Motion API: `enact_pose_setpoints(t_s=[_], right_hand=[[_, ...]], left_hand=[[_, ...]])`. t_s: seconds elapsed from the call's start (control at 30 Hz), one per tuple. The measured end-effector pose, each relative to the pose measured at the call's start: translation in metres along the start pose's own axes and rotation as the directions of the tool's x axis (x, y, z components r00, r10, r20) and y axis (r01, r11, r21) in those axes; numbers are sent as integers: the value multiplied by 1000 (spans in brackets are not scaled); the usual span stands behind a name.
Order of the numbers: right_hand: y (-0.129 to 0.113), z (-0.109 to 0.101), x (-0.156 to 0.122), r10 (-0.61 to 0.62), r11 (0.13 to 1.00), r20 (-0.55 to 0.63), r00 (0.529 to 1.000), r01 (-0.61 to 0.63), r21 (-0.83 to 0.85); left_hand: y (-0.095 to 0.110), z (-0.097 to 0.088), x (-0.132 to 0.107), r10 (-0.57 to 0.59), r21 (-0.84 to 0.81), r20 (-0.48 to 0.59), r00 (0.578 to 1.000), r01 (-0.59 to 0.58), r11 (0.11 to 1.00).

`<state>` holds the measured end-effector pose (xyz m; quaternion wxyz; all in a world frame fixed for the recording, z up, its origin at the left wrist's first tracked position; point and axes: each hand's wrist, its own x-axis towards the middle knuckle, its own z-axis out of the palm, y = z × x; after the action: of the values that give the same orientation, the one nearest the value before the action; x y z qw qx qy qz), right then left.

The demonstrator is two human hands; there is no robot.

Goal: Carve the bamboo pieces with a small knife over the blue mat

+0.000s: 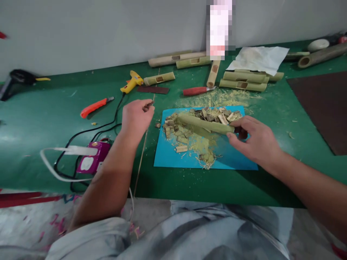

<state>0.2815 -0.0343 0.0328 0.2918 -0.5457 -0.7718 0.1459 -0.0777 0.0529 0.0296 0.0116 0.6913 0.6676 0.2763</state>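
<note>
My right hand grips the right end of a pale green bamboo tube. The tube lies slanted over a blue sheet strewn with wood chips and yellow-green shavings. To the left of the sheet, my left hand is closed in a pinch above the table. A small dark piece shows between its fingertips; its exact kind cannot be made out. Behind the sheet lies a red-handled carving knife.
Bamboo tubes with cut slots lie along the back. At left are a yellow glue gun, an orange utility knife, a purple power strip and looping cables. A brown board lies at right, a white cloth behind.
</note>
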Motion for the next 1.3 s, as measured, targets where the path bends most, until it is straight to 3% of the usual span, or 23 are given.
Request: enact_pose_setpoints(t_s=[0.2, 0.4, 0.5, 0.7, 0.83, 1.0, 1.3], right_hand=[[1, -2, 2, 160, 965, -103, 982, -134, 225], [-1, -4, 3, 196, 947, -155, 968, -145, 287], [0, -6, 4, 206, 941, -157, 966, -152, 301], [5, -4, 4, 225, 916, -145, 964, -158, 368], [8, -1, 3, 269, 885, -113, 956, -199, 421], [7, 0, 5, 358, 800, -94, 929, -253, 543], [7, -2, 11, 411, 729, -112, 905, -253, 636]], left_hand=[[7, -19, -6, -81, 24, 240, 967, 77, 997], [14, -12, -18, 23, 145, 354, 935, -79, 986], [19, -7, -21, 48, 104, 336, 941, -87, 991], [38, -11, -27, 44, -335, 212, 976, 31, 942], [30, 2, -16, -24, -270, 99, 995, 50, 962], [15, 20, 0, -128, -197, 197, 972, 168, 966], [25, 26, -1, -174, -394, 308, 935, 292, 871]])
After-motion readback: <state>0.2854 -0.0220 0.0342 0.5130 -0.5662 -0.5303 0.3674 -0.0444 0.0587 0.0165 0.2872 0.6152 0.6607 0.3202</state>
